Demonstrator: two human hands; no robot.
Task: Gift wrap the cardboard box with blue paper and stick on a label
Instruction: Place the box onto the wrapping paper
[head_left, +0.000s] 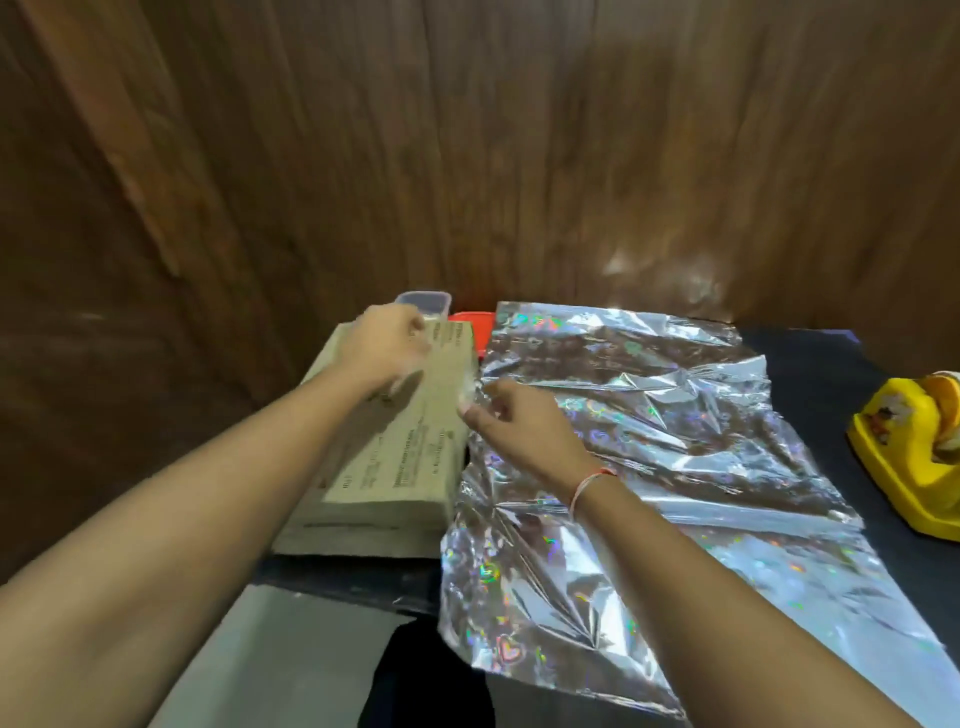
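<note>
Under the left hand (382, 345): the cardboard box (400, 441), lying flat on the dark table (810, 358), printed top up, the far end covered by that hand. Fingers curled over the box's far edge, seemingly gripping it, though blurred. Just beyond the left hand's knuckles, a clear plastic container (423, 300), and beside it to the right a red lid (475, 325), partly hidden behind the box's far corner. Just right of the box, at its long edge, the right hand (511, 421), fingers bunched together and pinching the near left edge of the wrapping paper (649, 441); whether a fingertip also touched the box could not be told. A red-and-white thread (589, 483) around that wrist. Spread from the right hand outward to the right and toward the person: 1 crinkled sheet, silvery and holographic with small hearts, lying flat against the box's right side. Well to the right of the right hand, past the sheet, a yellow tape dispenser (909, 457) at the table's edge of view.
</note>
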